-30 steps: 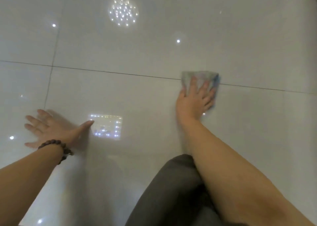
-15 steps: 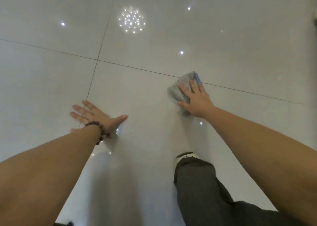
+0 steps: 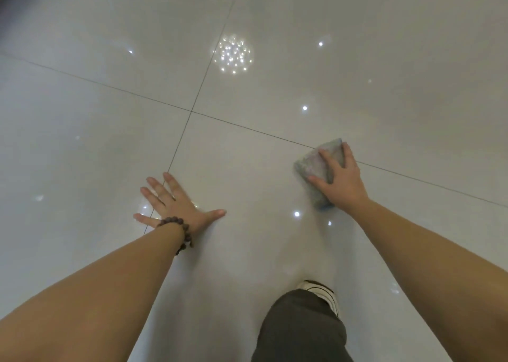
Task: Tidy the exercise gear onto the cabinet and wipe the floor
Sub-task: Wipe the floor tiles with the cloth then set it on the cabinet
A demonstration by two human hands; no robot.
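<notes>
A folded grey-blue cloth (image 3: 312, 169) lies flat on the glossy white tiled floor (image 3: 275, 92), just below a grout line at the right. My right hand (image 3: 339, 180) presses down on it with spread, straight fingers. My left hand (image 3: 176, 204) rests flat on the floor to the left, fingers splayed across a grout line, a dark bead bracelet on its wrist. No exercise gear or cabinet is in view.
Grout lines cross near the middle of the floor (image 3: 191, 111). Ceiling lights reflect as bright spots on the tiles (image 3: 233, 56). My knee in grey trousers (image 3: 299, 326) and a white shoe (image 3: 324, 293) are at the bottom, between my arms.
The view has swung left and forward. The cloth under my right hand has turned and slid slightly back towards me. My left hand stays planted flat on the floor.
</notes>
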